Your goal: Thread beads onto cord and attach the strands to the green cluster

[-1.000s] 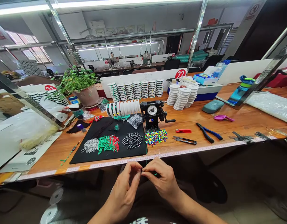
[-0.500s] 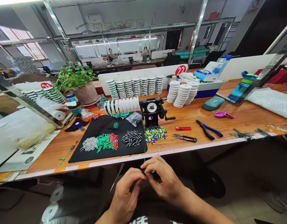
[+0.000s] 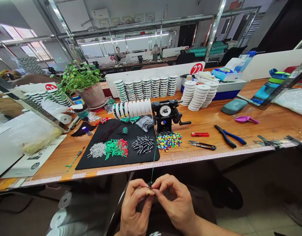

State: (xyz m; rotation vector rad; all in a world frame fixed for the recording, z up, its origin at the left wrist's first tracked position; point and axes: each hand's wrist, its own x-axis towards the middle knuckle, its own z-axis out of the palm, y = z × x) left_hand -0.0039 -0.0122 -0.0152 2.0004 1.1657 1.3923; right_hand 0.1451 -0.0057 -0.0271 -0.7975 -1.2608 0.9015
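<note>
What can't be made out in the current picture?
All in the head view:
- Small piece between left hand and right hand: its shape and which hand grips it, covered by fingers.
- Green thread: lower end, hidden at the fingers.
- Dial: reading, too small.
- Measuring tape: numbers, too small.
- Clear plastic package: far side, cut off by the right edge.
</note>
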